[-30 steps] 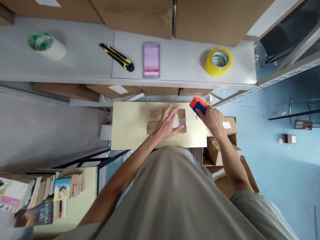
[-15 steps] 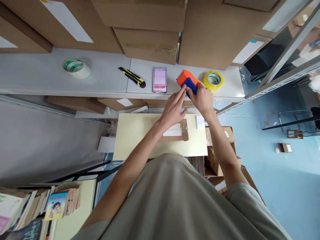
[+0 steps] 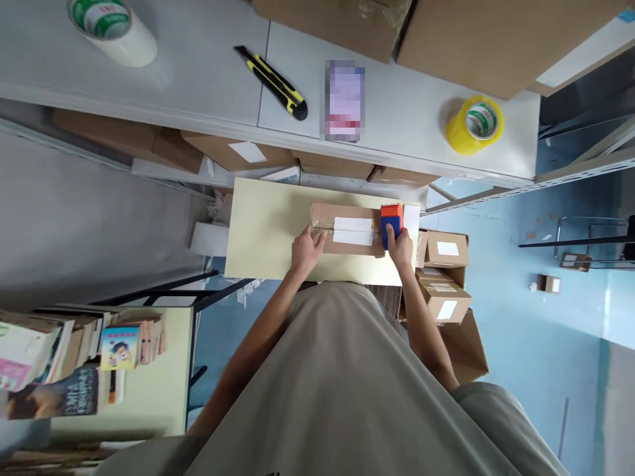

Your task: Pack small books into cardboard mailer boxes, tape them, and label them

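Note:
A long cardboard box [image 3: 322, 243] with a white label [image 3: 353, 231] lies on the pale yellow table [image 3: 265, 228]. At its left end, my left hand [image 3: 306, 252] grips the near corner, thumb on top. My right hand [image 3: 401, 248] is closed around an orange and blue tape dispenser [image 3: 391, 221]. The dispenser sits at the box's right end, seemingly against it; its underside and any tape there are hidden.
On the grey shelf are a clear tape roll [image 3: 119, 36], a utility knife [image 3: 272, 82], a blurred-out phone-like item [image 3: 344, 99] and a yellow tape roll [image 3: 475, 125]. Cardboard boxes [image 3: 444, 304] stand right of the table. Books [image 3: 49, 350] are stacked at lower left.
The tape dispenser has come down from above the shelf edge to the box's right end in my right hand. My left hand has left the dispenser and taken hold of the box. The view has tilted down.

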Demonstrator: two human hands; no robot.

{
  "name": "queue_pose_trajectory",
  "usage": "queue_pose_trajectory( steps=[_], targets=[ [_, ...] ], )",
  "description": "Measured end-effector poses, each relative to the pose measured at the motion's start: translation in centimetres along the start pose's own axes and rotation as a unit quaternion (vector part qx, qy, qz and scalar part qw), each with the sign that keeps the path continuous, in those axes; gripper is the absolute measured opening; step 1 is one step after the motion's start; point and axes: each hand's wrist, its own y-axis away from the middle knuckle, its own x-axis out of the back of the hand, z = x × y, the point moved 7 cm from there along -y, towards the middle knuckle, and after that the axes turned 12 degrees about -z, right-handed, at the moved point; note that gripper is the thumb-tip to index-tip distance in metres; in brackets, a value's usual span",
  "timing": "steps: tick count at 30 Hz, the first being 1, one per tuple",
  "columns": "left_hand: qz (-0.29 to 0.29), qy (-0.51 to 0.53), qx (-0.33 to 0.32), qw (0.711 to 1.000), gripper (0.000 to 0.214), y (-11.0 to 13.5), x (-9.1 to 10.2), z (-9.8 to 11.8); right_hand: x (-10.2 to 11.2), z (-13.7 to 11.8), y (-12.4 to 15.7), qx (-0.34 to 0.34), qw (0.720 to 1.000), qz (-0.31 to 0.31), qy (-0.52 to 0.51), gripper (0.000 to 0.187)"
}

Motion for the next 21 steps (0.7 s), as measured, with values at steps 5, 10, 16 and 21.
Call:
queue_pose_trajectory(
  steps=[5, 10, 16, 21],
  targets=[
    [-0.020, 0.061, -0.043, 0.997, 0.036, -2.5, 1.2, -0.3, 0.7, 0.6, -1.2, 0.026, 0.994, -0.004, -0.103, 0.069],
    [0.004, 0.140, -0.075, 0.987, 0.022, -3.1, 4.1, -2.9, -1.0, -1.0, 0.5, 0.076, 0.972, 0.021, -0.223, 0.074],
    [0.103, 0.225, -0.098, 0.964, 0.026, -1.3, 8.9, -11.5, -6.9, -5.5, 2.0, 0.134, 0.926, 0.050, -0.350, 0.067],
    [0.144, 0.173, -0.016, 0.974, 0.013, -0.6, 9.1, -19.2, -14.4, -7.1, 3.1, 0.119, 0.922, -0.018, -0.368, 0.069]
  ],
)
